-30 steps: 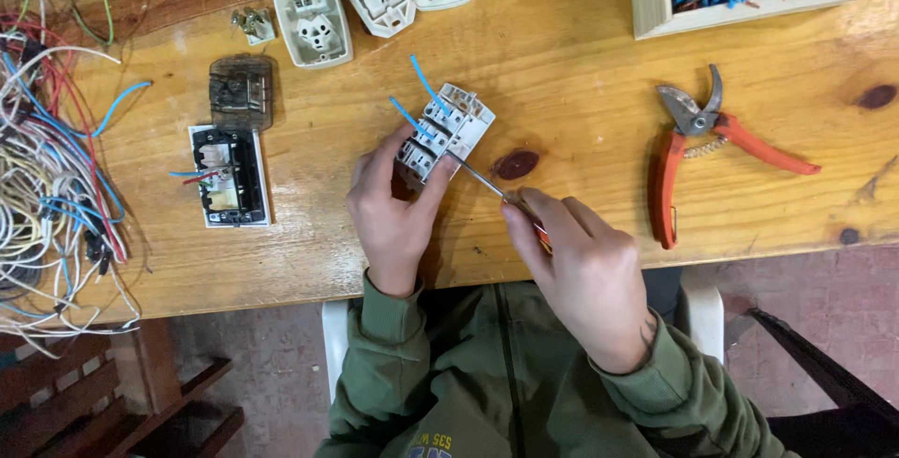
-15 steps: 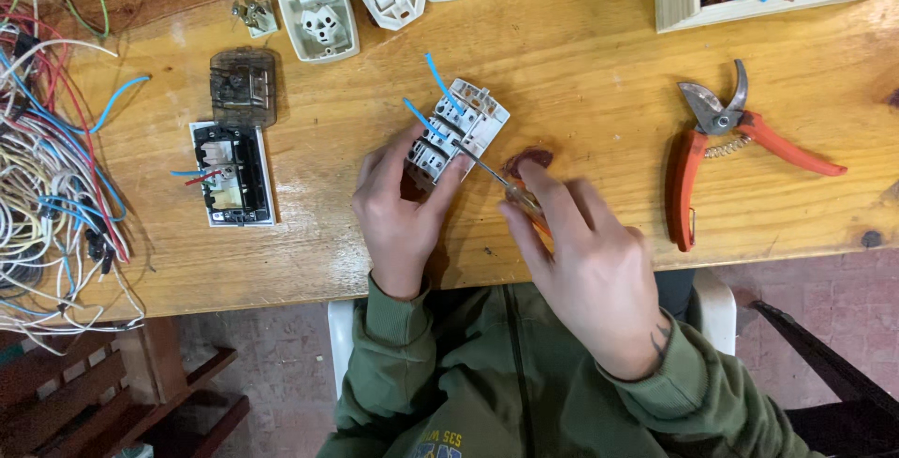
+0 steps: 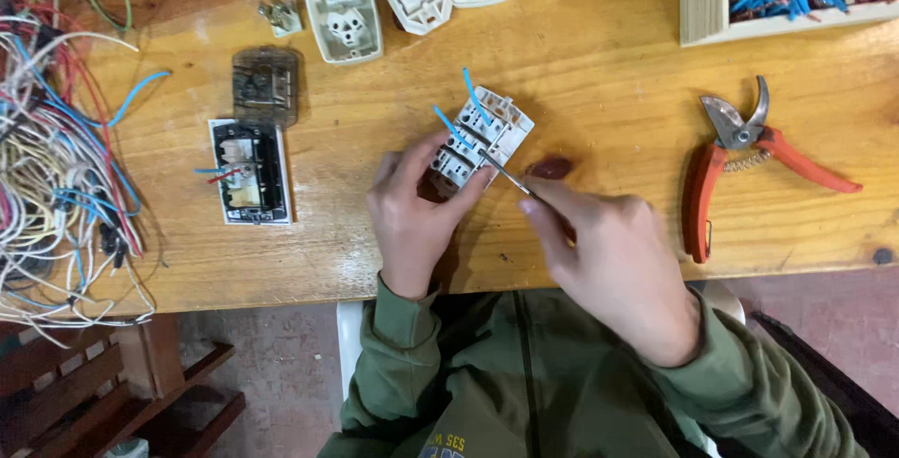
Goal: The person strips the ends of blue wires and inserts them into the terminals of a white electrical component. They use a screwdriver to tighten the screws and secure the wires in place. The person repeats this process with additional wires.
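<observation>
While the wooden table (image 3: 599,83) bears the work, the left hand (image 3: 412,219) clamps a white switch module (image 3: 479,138) between thumb and fingertips, steadying it with its terminals facing up. Just right of those fingers, the right hand (image 3: 613,266) grips a thin screwdriver (image 3: 510,175), tip angled into the module.

Electrical workshop: wooden bench (image 3: 599,65), loose wires (image 3: 56,177), pruning-style cutters (image 3: 749,163).

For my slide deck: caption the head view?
Left hand steadies white switch module; right hand applies screwdriver.
</observation>
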